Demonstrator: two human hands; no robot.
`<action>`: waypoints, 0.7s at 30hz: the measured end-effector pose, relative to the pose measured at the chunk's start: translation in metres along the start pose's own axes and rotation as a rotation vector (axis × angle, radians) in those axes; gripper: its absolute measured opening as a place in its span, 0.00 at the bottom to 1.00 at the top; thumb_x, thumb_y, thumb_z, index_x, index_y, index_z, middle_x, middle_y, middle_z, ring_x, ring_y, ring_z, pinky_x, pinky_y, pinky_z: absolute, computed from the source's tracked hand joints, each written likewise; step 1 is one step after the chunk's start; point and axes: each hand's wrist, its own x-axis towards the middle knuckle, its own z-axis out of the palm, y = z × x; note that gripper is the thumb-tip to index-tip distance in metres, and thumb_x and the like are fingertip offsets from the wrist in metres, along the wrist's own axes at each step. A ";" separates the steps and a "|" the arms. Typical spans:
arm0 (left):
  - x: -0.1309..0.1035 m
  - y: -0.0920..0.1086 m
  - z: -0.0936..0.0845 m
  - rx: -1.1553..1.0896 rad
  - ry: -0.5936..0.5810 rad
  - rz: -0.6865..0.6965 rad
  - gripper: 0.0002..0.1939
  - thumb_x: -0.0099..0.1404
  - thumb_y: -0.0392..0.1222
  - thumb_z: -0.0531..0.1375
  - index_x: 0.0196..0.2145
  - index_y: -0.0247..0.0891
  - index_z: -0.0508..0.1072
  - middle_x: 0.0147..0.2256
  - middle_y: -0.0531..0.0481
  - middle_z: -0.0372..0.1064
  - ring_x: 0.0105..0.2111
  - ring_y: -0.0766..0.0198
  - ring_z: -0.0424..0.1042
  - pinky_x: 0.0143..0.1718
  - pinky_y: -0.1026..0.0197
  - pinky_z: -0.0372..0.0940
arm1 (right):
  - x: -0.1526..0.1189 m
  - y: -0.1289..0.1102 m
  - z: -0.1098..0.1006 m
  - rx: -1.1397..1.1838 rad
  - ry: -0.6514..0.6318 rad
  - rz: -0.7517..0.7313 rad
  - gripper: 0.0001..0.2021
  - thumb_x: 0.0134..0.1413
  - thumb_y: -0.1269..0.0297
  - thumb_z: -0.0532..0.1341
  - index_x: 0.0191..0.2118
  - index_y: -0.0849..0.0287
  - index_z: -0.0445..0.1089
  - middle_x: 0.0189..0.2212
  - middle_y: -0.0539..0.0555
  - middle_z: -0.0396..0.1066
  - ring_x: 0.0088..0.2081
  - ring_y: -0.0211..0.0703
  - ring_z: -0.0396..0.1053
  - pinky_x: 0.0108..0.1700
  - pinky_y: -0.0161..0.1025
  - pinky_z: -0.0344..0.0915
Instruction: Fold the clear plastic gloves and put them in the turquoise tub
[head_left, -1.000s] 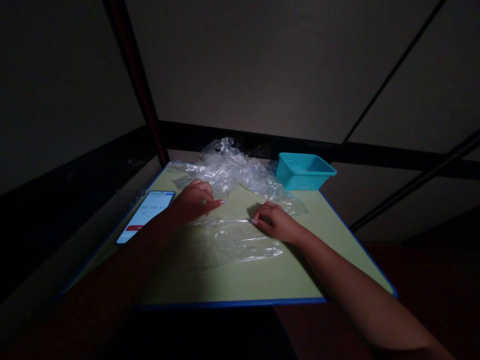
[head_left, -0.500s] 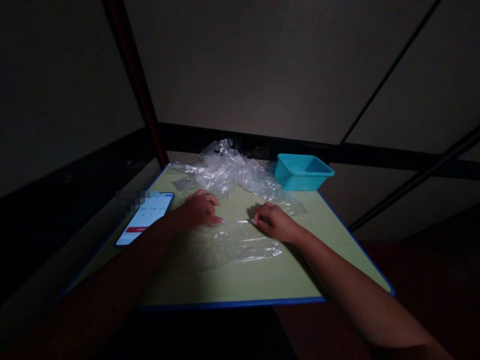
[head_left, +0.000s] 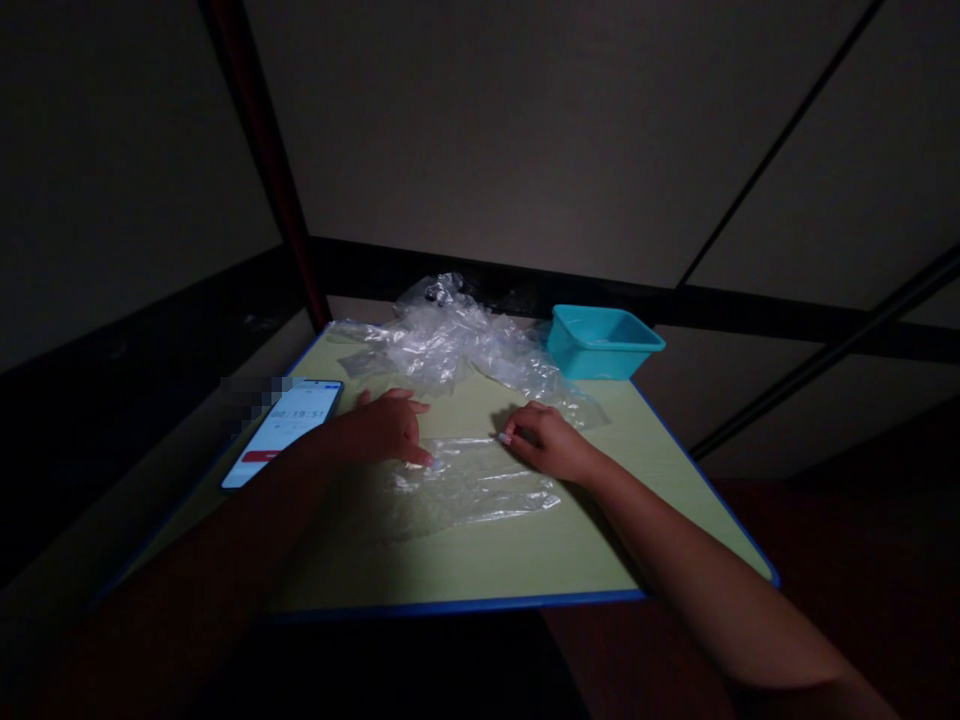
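On the table [head_left: 570, 550], loose plastic [head_left: 442, 345] is lying heaped at twelve o'clock, and a clear bag [head_left: 480, 488] is resting flat in the middle. We are apparently steadying it, our right hand [head_left: 551, 445] pinching its one-o'clock edge, our left [head_left: 386, 430] spreading its fingers, thumb touching at eleven. Shadow is hiding its seven-o'clock corner; our left arm [head_left: 262, 510] is partly covering the nine-o'clock phone [head_left: 279, 425].

Dim overall, near-black lower left, white glints on clear plastic film [head_left: 480, 498], soft shadows across table [head_left: 600, 550], bright phone screen [head_left: 294, 418].
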 end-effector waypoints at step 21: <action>-0.009 0.042 0.025 -0.051 0.483 0.454 0.12 0.67 0.43 0.48 0.40 0.37 0.69 0.39 0.45 0.69 0.40 0.58 0.68 0.43 0.56 0.63 | 0.001 -0.002 -0.001 0.005 -0.023 0.021 0.03 0.54 0.68 0.60 0.31 0.59 0.69 0.27 0.52 0.70 0.33 0.42 0.65 0.38 0.37 0.57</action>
